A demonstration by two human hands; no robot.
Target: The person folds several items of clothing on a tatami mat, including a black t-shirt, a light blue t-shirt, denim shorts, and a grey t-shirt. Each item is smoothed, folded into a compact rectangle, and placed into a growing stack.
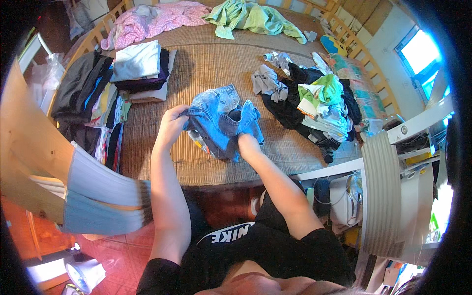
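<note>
A blue denim garment (217, 118) is bunched above the woven bed mat (147, 140) in front of me. My left hand (174, 121) pinches its left edge between thumb and fingers. At the near right part of the denim is my right hand (248, 144), gripping it with the fingertips hidden in the cloth. Pale, faded denim shows at the far side, and a darker opening gapes in the middle. Beneath the near left edge, a bit of patterned fabric with yellow and orange spots peeks out.
Folded clothes (136, 62) stand in stacks at the left, beside folded dark garments (79, 84). A loose heap of clothes (317, 96) lies at the right. Pink bedding (162, 22) and a green cloth (254, 20) lie at the far end. A wooden bed rail (363, 62) runs along the right.
</note>
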